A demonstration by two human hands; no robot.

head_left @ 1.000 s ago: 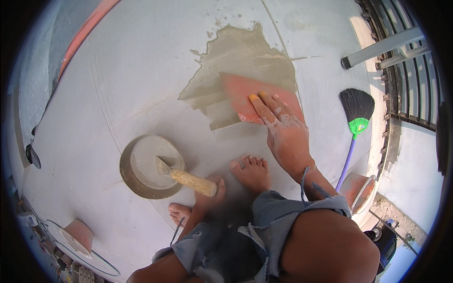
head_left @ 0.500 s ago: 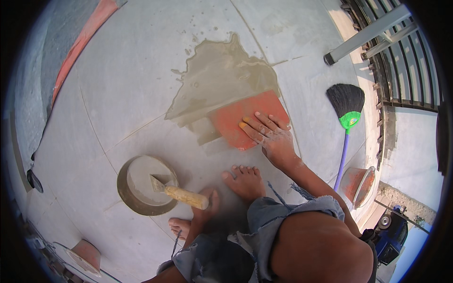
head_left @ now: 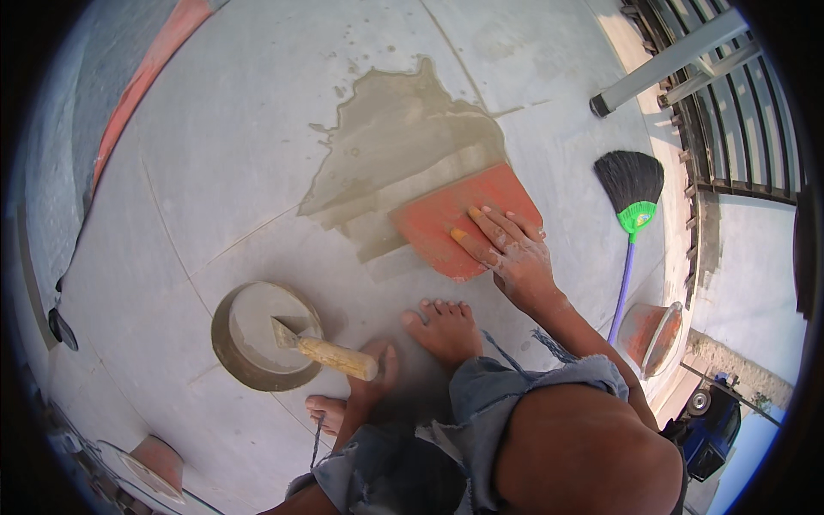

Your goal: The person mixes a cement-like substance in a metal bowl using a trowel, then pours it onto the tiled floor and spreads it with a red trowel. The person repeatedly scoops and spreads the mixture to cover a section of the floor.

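Observation:
My right hand (head_left: 519, 262) grips a flat red grout spreader (head_left: 455, 215), fingers spread across its top and thumb out of sight. Two fingertips carry orange-yellow covers. The spreader's far edge meets a wet grey-brown puddle of grout (head_left: 403, 129) on the tiles. Below it, paler wiped bands cross the floor. To the left stands a round pan (head_left: 232, 352) of grey grout mix. A trowel (head_left: 335, 354) with a wooden handle rests in it, blade in the mix. My left hand (head_left: 384, 369) is low beside the handle's end; its fingers are mostly hidden.
My bare feet (head_left: 444, 330) are near the pan. At right lie a black-bristled broom (head_left: 631, 184) and a reddish bucket (head_left: 650, 341); another bucket (head_left: 159, 463) is at lower left. Metal legs (head_left: 669, 64) stand at upper right. A grey sheet with red edging (head_left: 146, 77) lies at left.
My right hand has drawn the red spreader slightly to the right and nearer me, baring a paler strip at the puddle's near edge. The pan and trowel stay in place.

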